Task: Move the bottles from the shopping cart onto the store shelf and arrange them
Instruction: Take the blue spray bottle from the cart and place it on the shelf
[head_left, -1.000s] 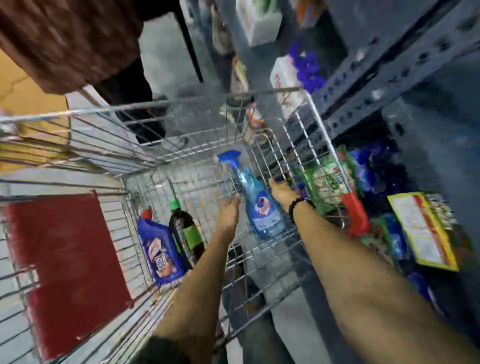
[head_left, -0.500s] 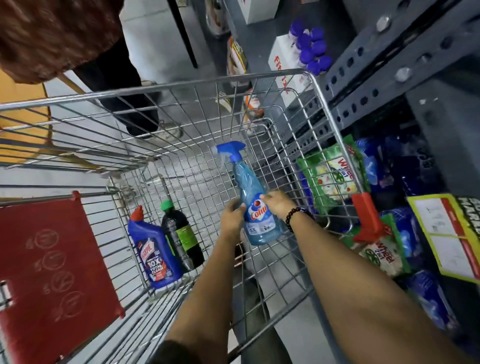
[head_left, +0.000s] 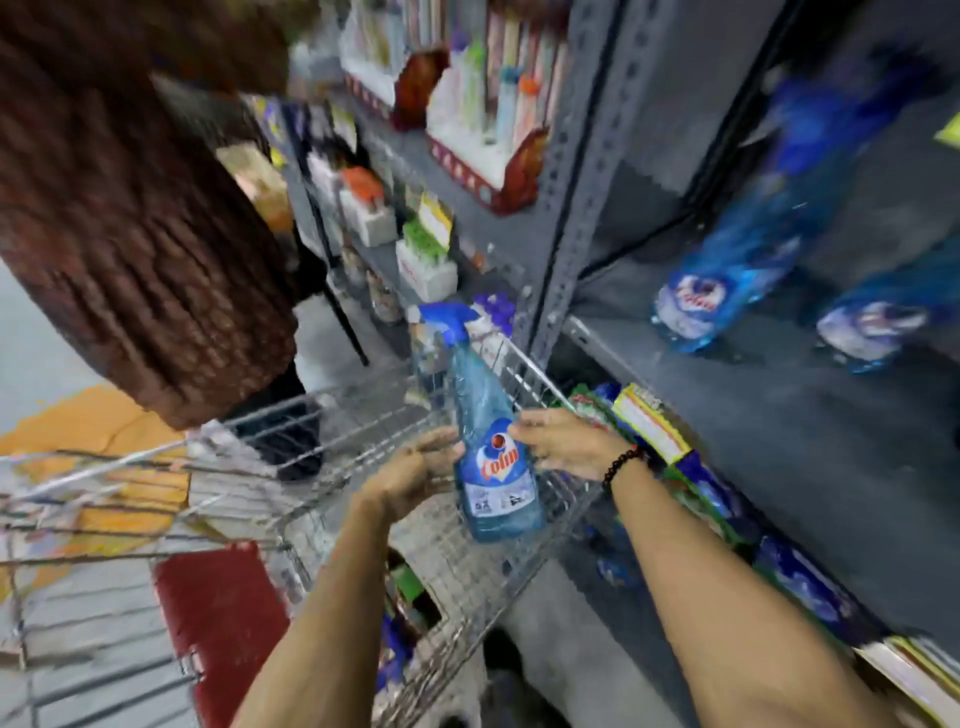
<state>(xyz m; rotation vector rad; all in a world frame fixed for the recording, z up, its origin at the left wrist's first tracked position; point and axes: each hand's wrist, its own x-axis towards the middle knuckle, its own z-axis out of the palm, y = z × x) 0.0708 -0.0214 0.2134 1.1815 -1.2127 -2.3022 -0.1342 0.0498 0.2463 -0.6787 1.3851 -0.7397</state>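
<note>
**A:** What have I got in front of me?

**B:** I see a blue spray bottle held up above the wire shopping cart, roughly upright with its top leaning a little away and to the left. Its blue trigger head is at the top and a label reading "Colin" faces the camera.

**A:** And the hands?

**B:** Both are on it. My left hand presses against the bottle's left side with the fingers spread along it, and my right hand has its fingers closed on the right side at label height. There is a dark bead bracelet on the right wrist. The bottle is pinched between the two.

**A:** Where does it sit against the shelf?

**B:** To the left of the grey metal shelf, near its front edge but not over it. The bottle's base hangs over the cart's right rim area.

**A:** Anything already up there?

**B:** Two blue bottles, badly blurred. One stands further left on the shelf board; the other is just right of it, partly cut by the frame edge. Both show the same kind of white and red label.

**A:** What else is in the cart?

**B:** I can see a red flap near the handle end and some coloured items low in the basket, too smeared to name.

**A:** Anyone nearby?

**B:** A person in a brown patterned garment stands at the cart's far left.
</note>
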